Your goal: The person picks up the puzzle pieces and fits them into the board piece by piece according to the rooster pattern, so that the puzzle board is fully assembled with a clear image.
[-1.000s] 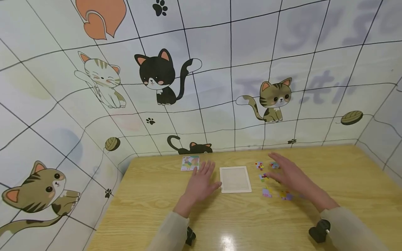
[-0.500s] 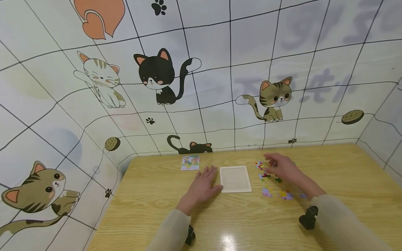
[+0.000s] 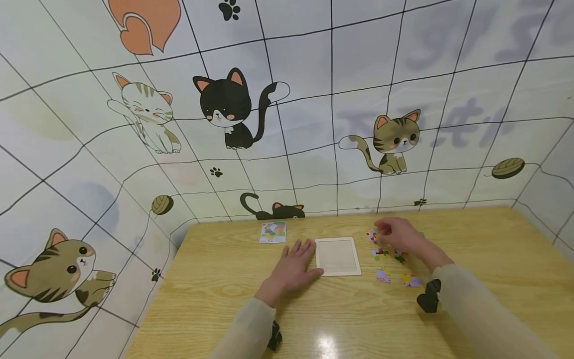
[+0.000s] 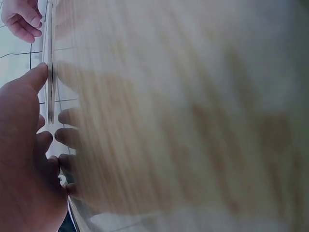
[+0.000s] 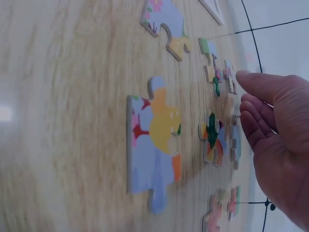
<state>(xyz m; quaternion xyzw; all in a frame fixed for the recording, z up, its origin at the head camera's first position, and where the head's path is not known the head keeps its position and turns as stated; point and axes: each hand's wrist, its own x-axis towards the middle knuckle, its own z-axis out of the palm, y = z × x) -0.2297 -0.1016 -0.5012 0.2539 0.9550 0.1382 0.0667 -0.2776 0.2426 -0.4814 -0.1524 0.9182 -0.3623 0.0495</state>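
Puzzle pieces [image 5: 149, 159] lie on a wooden table [image 3: 202, 309] before a cat-printed wall [image 3: 309, 114], left hand [image 3: 293, 269] spread, right hand [image 3: 399, 237] loosely curved.

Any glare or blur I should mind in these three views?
Head: a bright glare patch low on the table, clear of the wooden frame; left wrist: hazy, streaky tabletop reflecting the left hand; right wrist: glare spot at the left edge, nearest puzzle piece still readable.
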